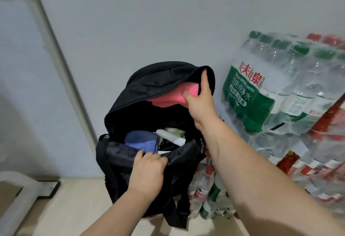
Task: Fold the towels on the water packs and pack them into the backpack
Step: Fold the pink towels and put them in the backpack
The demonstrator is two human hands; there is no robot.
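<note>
Grey wall [130,21]; water packs [283,101] at three o'clock. The right hand [200,103] grips the pink towel [168,98] under the backpack [155,79] flap; the opening, rim gripped by the left hand [147,170], lies at seven o'clock.

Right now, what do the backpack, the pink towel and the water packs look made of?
Backpack: matte black fabric, probably nylon or polyester; it slumps and creases.
Pink towel: soft matte cloth, possibly microfibre; it bends limply, weave too blurred to tell.
Water packs: clear glossy plastic bottles under shiny shrink film with glare.
</note>
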